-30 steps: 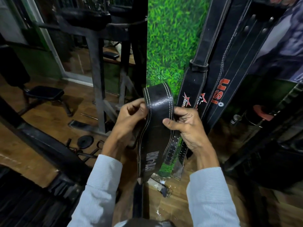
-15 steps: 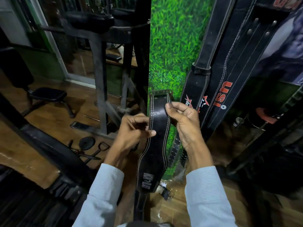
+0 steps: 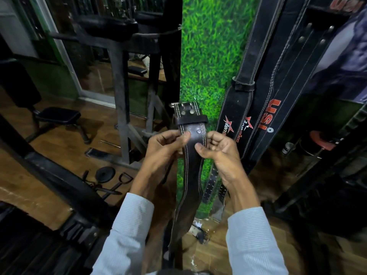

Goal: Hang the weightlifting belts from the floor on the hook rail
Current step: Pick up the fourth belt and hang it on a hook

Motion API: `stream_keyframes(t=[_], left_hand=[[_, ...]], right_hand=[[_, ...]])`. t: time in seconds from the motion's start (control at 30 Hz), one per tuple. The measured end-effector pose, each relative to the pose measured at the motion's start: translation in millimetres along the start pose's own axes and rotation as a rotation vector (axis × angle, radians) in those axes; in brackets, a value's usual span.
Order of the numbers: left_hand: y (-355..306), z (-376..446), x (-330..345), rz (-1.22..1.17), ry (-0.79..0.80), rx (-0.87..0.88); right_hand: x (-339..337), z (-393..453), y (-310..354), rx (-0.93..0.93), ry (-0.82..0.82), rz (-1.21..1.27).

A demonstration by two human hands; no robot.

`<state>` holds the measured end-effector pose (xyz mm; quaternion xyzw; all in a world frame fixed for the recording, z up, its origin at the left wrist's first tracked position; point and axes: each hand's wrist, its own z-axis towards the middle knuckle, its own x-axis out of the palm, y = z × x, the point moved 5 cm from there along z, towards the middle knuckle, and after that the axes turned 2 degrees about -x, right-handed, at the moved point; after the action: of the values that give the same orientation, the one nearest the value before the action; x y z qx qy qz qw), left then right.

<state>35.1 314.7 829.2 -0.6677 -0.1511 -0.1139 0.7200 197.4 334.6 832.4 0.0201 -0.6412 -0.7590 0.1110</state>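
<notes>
Head view, frame centre: black stitched leather weightlifting belt (image 3: pixel 191 165), buckle end up, pinched by left hand (image 3: pixel 164 149) and right hand (image 3: pixel 220 153). Step: carrying; next, lift buckle to unseen hook rail.

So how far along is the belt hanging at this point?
Done: two black belts already hang against the wall. In hand: left hand and right hand hold a third belt upright, buckle end up. Left: hooking it; the hook rail is out of view.
</notes>
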Motion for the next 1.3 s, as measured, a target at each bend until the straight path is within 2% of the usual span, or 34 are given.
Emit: stream_keyframes(t=[0.07,0.2,0.3,0.47,0.53,0.67,0.73,0.83,0.97,1.03,1.1,1.17,1.23,1.3], left_hand=[[-11,1,1,0.045,-0.028,0.126],[-20,4,1,0.282,0.007,0.345],[-17,4,1,0.327,0.040,0.372],[-16,2,3,0.369,0.103,0.409],[-16,-1,4,0.371,0.130,0.400],[-10,-4,5,0.381,0.140,0.363],[-10,-4,1,0.380,0.119,0.356],[-9,-5,-4,0.401,0.111,0.360],[-8,-5,-6,0.332,0.059,0.343],[-10,-4,-7,0.324,0.042,0.340],[-12,-2,-8,0.339,0.041,0.343],[-15,-3,-7,0.333,0.057,0.347],[-14,-3,-6,0.342,0.084,0.350],[-9,-2,-5,0.361,0.104,0.340]], right_hand=[[5,-2,-4,0.022,0.040,-0.066],[5,-2,3,0.035,-0.033,-0.046],[-4,-1,22,-0.035,-0.048,-0.138],[-20,-6,49,-0.202,-0.300,-0.194],[-17,-6,58,-0.218,-0.245,-0.233],[-4,-7,60,-0.111,-0.020,-0.365],[2,-10,61,-0.136,0.024,-0.244],[1,-13,70,-0.163,0.055,0.076],[10,-19,75,-0.186,0.301,-0.022],[10,-20,72,-0.218,0.259,-0.093],[2,-15,69,-0.285,0.079,-0.094],[-4,-8,63,-0.247,-0.052,-0.070],[2,-5,55,-0.116,-0.061,-0.249],[10,-7,49,-0.019,0.011,-0.397]])
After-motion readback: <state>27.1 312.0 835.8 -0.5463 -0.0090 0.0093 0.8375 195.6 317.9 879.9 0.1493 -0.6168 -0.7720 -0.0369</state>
